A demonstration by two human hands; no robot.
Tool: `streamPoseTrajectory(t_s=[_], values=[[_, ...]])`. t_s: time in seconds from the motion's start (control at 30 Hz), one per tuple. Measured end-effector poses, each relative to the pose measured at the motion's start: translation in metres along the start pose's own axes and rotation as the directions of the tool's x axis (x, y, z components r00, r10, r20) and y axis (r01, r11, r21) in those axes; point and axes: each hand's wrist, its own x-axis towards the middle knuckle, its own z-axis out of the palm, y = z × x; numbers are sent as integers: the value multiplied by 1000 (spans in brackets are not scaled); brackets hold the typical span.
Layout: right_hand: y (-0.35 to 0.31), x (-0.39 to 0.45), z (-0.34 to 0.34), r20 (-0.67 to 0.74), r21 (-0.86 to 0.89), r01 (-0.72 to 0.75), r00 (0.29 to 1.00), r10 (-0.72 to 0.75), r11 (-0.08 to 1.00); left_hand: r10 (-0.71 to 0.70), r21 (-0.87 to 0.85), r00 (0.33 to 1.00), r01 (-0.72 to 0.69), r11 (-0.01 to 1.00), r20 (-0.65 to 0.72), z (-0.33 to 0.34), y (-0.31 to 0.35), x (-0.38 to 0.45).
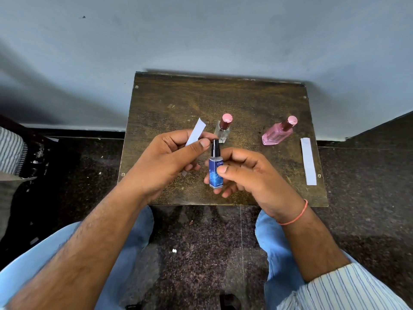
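While the left hand (169,157) pinches a paper strip (196,130), the right hand (250,173) grips the blue spray bottle (216,171) (nozzle toward 12 o'clock) near the desk's (245,101) 6 o'clock edge; open surface lies at 12 o'clock.

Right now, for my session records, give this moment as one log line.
left hand: pinches paper strip | right hand: holds blue spray bottle upright | table: clear bottle, pink bottle, spare strip
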Motion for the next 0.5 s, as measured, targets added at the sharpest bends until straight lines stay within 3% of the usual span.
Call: streamPoseTrajectory(t_s=[0.3,0.5], values=[[0,3,11,116,248,-74,992,46,966,3,-125,998,5,992,64,0,4,-2],[0,3,14,113,253,-67,993,39,965,3,-103,999,3,995,51,-4,2,0]])
